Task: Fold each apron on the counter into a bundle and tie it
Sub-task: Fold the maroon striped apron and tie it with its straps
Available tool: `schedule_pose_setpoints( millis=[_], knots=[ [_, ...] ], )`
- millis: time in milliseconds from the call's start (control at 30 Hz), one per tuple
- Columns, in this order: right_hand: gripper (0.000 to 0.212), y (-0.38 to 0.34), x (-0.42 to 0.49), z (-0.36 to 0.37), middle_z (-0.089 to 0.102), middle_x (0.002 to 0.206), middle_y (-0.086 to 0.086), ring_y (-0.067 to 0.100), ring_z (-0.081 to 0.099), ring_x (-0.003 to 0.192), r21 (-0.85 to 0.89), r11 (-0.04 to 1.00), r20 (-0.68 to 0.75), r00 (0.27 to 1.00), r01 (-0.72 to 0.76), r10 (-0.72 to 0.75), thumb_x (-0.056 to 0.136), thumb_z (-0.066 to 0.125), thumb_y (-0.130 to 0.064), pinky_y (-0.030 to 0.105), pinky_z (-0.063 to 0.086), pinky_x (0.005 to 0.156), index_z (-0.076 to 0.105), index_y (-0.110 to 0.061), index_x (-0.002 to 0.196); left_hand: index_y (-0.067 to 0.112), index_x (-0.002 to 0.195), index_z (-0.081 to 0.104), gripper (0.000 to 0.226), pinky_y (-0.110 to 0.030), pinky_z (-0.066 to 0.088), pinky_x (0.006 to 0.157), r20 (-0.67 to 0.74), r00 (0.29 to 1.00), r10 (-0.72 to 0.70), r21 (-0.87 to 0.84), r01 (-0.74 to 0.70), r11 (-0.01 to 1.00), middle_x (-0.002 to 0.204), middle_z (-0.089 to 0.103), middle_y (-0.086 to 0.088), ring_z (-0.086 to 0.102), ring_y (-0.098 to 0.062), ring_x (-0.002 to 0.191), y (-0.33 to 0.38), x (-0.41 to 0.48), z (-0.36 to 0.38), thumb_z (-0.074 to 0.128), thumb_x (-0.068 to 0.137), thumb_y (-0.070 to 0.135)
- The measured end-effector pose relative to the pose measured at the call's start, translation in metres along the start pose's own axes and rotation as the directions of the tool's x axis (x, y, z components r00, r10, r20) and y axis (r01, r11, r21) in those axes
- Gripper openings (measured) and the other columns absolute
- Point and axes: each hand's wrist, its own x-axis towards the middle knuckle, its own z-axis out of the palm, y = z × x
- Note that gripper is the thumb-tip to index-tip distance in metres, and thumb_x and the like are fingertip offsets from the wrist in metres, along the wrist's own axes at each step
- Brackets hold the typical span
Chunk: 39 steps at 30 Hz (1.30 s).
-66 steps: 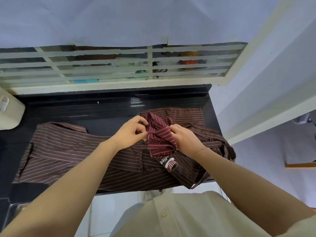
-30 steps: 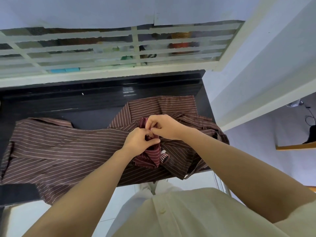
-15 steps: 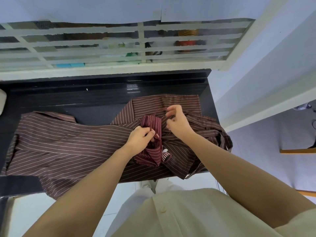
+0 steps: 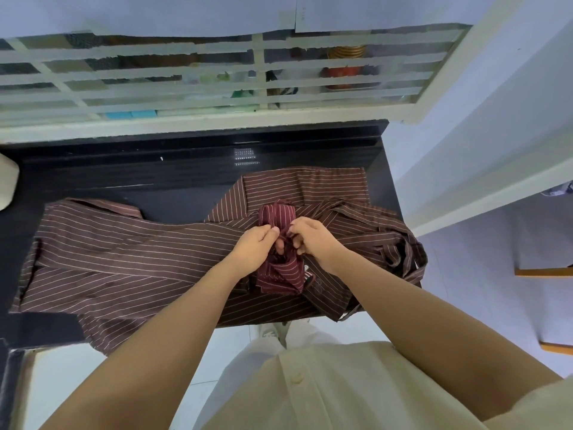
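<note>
A folded maroon striped apron bundle (image 4: 280,274) lies on top of a spread brown striped apron (image 4: 124,262) on the black counter (image 4: 124,175). My left hand (image 4: 255,245) and my right hand (image 4: 310,240) meet over the middle of the bundle, and each pinches a thin maroon strap there with curled fingers. The strap itself is mostly hidden between my fingers. More crumpled brown striped apron fabric (image 4: 387,240) with loose straps lies at the counter's right end.
A white barred window (image 4: 217,79) runs behind the counter, with items beyond it. A white object (image 4: 7,184) sits at the counter's far left. A white wall ledge (image 4: 483,193) rises right of the counter. The brown apron overhangs the front edge.
My right hand, lifted behind the bundle half a second ago, has come back down to meet my left hand on the strap. The bundle stays in place.
</note>
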Motion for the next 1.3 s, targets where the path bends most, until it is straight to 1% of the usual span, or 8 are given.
schedule_pose_setpoints(
  millis=[167, 433, 567, 667, 767, 867, 1200, 1300],
  knots=[
    [0.023, 0.0, -0.004, -0.007, 0.047, 0.068, 0.0, 0.013, 0.04, 0.058, 0.505, 0.848, 0.091, 0.987, -0.16, 0.132, 0.087, 0.033, -0.021, 0.029, 0.034, 0.061, 0.038, -0.017, 0.065, 0.009, 0.083, 0.068, 0.04, -0.024, 0.041, 0.08, 0.006, 1.0, 0.008, 0.0, -0.008, 1.0, 0.083, 0.07, 0.005, 0.06, -0.008, 0.079, 0.002, 0.002, 0.004, 0.038, 0.104, 0.024],
    [0.036, -0.007, -0.01, -0.037, 0.039, 0.058, -0.004, 0.007, 0.027, 0.039, 0.846, 0.515, -0.216, 0.972, 0.138, 0.093, 0.096, 0.046, -0.021, 0.019, 0.023, 0.038, 0.041, -0.02, 0.06, 0.013, 0.077, 0.064, 0.041, -0.034, 0.044, 0.082, 0.029, 0.999, -0.046, 0.041, 0.045, 0.998, 0.072, 0.067, 0.003, 0.058, -0.015, 0.075, -0.001, 0.004, 0.003, 0.035, 0.104, 0.024],
    [0.006, -0.016, -0.006, -0.072, 0.053, 0.077, 0.0, 0.005, 0.038, 0.049, 0.437, 0.898, -0.433, 0.887, 0.052, 0.159, 0.097, 0.054, -0.019, 0.015, 0.034, 0.046, 0.058, -0.015, 0.096, 0.015, 0.083, 0.065, 0.039, -0.033, 0.043, 0.079, 0.022, 0.997, -0.073, 0.054, 0.072, 0.996, 0.073, 0.067, 0.002, 0.056, -0.013, 0.073, -0.005, 0.003, 0.001, 0.035, 0.105, 0.026],
    [0.039, -0.008, -0.003, -0.067, 0.055, 0.116, -0.006, 0.007, 0.056, 0.086, -0.152, 0.984, -0.58, 0.798, 0.093, -0.165, 0.091, 0.064, -0.014, 0.018, 0.05, 0.08, 0.051, -0.02, 0.127, 0.012, 0.093, 0.068, 0.036, -0.027, 0.045, 0.081, 0.04, 0.999, -0.037, 0.062, 0.035, 0.997, 0.08, 0.069, 0.006, 0.061, -0.01, 0.081, 0.007, 0.005, 0.005, 0.037, 0.105, 0.026],
    [0.039, -0.011, -0.008, -0.044, 0.059, 0.118, -0.01, 0.006, 0.06, 0.078, -0.466, 0.808, -0.179, 0.856, 0.36, -0.485, 0.089, 0.063, -0.004, 0.016, 0.052, 0.07, 0.056, -0.021, 0.124, 0.01, 0.096, 0.068, 0.03, -0.028, 0.049, 0.086, 0.025, 1.0, 0.008, 0.057, -0.009, 0.998, 0.085, 0.071, 0.007, 0.066, -0.008, 0.087, 0.007, 0.003, 0.006, 0.042, 0.104, 0.023],
    [0.026, -0.003, -0.001, -0.023, 0.064, 0.105, -0.006, 0.006, 0.06, 0.081, -0.633, 0.665, 0.202, 0.914, 0.396, -0.353, 0.09, 0.066, -0.011, 0.019, 0.05, 0.072, 0.063, -0.018, 0.115, 0.012, 0.094, 0.066, 0.025, -0.036, 0.051, 0.083, 0.0, 0.995, 0.097, 0.159, -0.096, 0.983, 0.086, 0.071, 0.006, 0.064, -0.01, 0.084, -0.001, 0.001, 0.003, 0.045, 0.103, 0.022],
    [0.006, -0.002, 0.007, -0.018, 0.067, 0.085, 0.003, 0.011, 0.063, 0.07, -0.573, 0.757, 0.118, 0.946, 0.314, -0.302, 0.088, 0.071, -0.019, 0.019, 0.053, 0.054, 0.068, -0.015, 0.091, 0.013, 0.103, 0.055, 0.019, -0.044, 0.05, 0.085, -0.065, 0.997, 0.046, 0.161, -0.035, 0.986, 0.085, 0.072, 0.004, 0.064, -0.015, 0.087, -0.001, -0.002, 0.005, 0.041, 0.103, 0.026],
    [0.009, 0.001, 0.006, -0.016, 0.067, 0.075, 0.005, 0.009, 0.061, 0.061, -0.458, 0.854, 0.002, 0.961, 0.247, -0.277, 0.088, 0.071, -0.017, 0.02, 0.052, 0.053, 0.067, -0.009, 0.088, 0.016, 0.108, 0.047, 0.021, -0.03, 0.05, 0.073, -0.069, 0.998, 0.013, 0.08, -0.007, 0.997, 0.081, 0.07, 0.005, 0.063, -0.01, 0.075, -0.001, -0.004, 0.005, 0.06, 0.095, 0.024]
  ],
)
